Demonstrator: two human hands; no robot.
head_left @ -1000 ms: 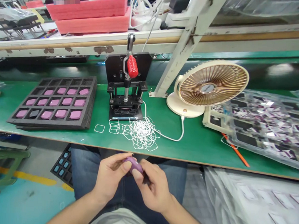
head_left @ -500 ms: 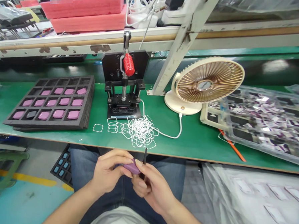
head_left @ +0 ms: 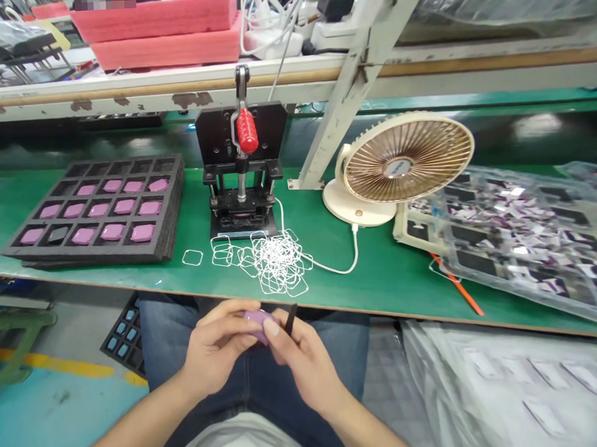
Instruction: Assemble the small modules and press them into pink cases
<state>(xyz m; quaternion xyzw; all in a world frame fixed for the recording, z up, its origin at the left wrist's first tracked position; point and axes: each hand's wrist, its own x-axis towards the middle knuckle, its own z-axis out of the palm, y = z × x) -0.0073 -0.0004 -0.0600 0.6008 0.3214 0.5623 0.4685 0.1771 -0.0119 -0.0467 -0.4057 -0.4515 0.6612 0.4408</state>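
Above my lap, close to the bench edge, my left hand [head_left: 219,348] is closed on a small purple case with cut corners [head_left: 258,321]. The thumb of my right hand [head_left: 300,357] presses on the same case from the other side. Between that hand's fingers is a thin, dark, flat-ended tool [head_left: 291,319], its tip pointing up; its lower part is hidden. A tangled heap of thin white frame-shaped rings [head_left: 280,258] lies on the bench just beyond my hands. Behind it stands a black hand press [head_left: 242,203] with a red handle [head_left: 247,131], lever upright.
To the left lies a dark foam tray [head_left: 166,240] with several purple cases in its pockets. A cream fan [head_left: 400,168], a plastic tray of small shiny pieces [head_left: 509,239] and an orange stick [head_left: 462,288] are on the right. A white post [head_left: 346,94] rises behind the bench.
The purple case has turned and moved slightly up and left in my fingers. The dark tool has tilted rightward, and my right thumb now lies over the case. The camera view has shifted slightly.
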